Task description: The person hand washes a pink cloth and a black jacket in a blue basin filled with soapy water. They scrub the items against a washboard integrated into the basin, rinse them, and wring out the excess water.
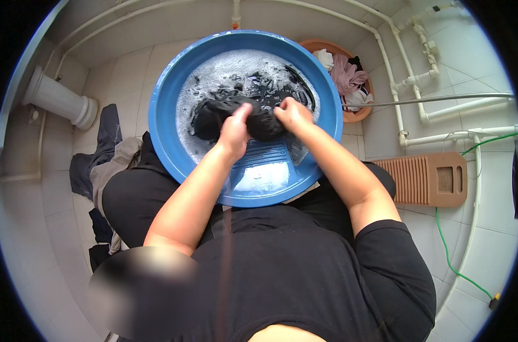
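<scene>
A large round blue washtub (162, 122) holds foamy, soapy water (207, 71), with a ribbed washboard slope (264, 165) moulded into its near side. Black wet cloth (267, 124) lies bunched above that slope, partly lifted out of the suds, and more of it spreads through the water behind. My left hand (235, 132) grips the cloth on its left part, thumb on top. On the right, my right hand (294, 115) is closed with its fingers pinching the same cloth. What kind of garment it is cannot be made out.
An orange-brown basin (364, 114) of clothes stands behind the tub at right. To my right lies a brown washboard (421, 179), near a green cord (453, 268) and white pipes (398, 108). Dark and beige clothes (113, 157) lie on the floor at left, near a white pedestal (59, 100).
</scene>
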`<state>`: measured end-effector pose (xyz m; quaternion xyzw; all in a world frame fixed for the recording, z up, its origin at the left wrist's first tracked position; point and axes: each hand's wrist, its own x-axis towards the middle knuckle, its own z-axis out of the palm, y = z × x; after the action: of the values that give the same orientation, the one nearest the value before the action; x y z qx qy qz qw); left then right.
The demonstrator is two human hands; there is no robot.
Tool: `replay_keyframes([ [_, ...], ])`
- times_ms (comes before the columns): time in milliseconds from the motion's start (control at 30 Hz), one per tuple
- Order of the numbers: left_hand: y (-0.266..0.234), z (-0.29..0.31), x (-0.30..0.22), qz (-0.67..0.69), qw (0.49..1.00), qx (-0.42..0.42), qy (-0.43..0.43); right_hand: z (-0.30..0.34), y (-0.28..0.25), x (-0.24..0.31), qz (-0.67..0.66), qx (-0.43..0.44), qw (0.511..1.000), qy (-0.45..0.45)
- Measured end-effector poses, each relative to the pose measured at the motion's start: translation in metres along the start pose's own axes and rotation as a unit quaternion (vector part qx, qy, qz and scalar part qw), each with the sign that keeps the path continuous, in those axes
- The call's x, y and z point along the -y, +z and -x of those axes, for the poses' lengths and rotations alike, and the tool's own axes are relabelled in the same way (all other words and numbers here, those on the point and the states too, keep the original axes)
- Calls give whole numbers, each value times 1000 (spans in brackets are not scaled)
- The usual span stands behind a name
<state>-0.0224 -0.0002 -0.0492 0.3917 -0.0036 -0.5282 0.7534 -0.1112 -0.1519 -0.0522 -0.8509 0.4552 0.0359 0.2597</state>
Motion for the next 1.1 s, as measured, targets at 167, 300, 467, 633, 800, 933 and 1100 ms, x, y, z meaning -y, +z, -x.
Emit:
replay_keyframes([
  [167,28,32,-4,-794,587,126,93,-15,-11,-18,-50,-120,970,-208],
  [300,9,18,-18,-684,703,-19,192,1,15,-7,-155,67,913,-371],
  [467,-42,3,-40,-827,534,-167,57,-15,13,-18,41,138,979,-144],
  [633,-34,15,-45,-822,551,-139,28,-20,31,-22,30,43,998,-42],
  [800,-39,6,-47,-416,904,-28,94,10,21,-11,-205,-64,927,-308],
  [933,-40,-1,-35,69,982,98,147,67,11,46,-272,-122,892,-339],
  [1100,-66,-25,-12,89,994,31,64,111,7,93,-167,-175,810,-535],
])
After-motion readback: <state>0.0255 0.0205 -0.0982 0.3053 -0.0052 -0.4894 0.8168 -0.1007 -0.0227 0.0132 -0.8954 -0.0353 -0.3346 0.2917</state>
